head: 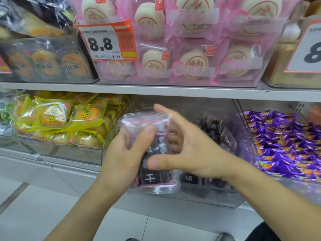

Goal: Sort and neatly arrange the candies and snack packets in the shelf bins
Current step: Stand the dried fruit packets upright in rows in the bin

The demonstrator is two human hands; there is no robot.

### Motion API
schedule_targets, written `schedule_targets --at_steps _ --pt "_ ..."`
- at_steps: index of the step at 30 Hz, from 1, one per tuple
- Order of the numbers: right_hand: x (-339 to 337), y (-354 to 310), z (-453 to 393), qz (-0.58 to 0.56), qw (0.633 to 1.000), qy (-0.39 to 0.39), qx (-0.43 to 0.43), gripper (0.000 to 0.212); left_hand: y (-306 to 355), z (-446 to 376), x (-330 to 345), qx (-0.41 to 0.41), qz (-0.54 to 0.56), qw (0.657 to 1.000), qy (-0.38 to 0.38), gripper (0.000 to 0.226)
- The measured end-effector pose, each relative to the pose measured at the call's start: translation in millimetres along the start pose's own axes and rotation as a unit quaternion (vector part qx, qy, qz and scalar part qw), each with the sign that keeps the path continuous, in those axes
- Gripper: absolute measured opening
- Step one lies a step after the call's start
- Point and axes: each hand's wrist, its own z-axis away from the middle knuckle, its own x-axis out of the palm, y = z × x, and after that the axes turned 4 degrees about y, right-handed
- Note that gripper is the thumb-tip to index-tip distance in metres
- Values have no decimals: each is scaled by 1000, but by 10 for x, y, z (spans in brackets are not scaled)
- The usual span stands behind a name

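The left hand has its grip clamped on a crinkly clear zip bag of dark, flat snack packets, thumb across the front, while the right hand pinches the same bag between thumb and fingers. The bag is held upright in front of the clear plastic middle bin on the lower shelf, where more dark packets lie. Glossy yellow pastry packets fill the bin to the left, shiny purple candies the bin to the right.
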Motion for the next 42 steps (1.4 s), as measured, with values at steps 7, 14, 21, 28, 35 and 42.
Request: schedule_targets --at_steps 7,14,21,28,35,42 --pt "-207 -74 16 98 980 115 -126 84 27 -125 -12 139 -278 951 7 68" --pt "-196 137 -88 153 955 233 -104 77 -232 -296 -403 68 -549 829 -84 83" --pt "-132 296 -299 133 965 204 93 70 -215 -282 -455 -22 -613 766 -191 96" --pt "-58 399 -441 451 866 41 213 113 -230 -301 -441 -32 -634 748 -195 94" --pt "29 471 -363 514 850 83 76 96 -276 -313 -454 -22 -623 762 -175 92" --pt "-33 400 -238 617 784 71 1 75 -298 -340 -429 -25 -628 758 -173 88"
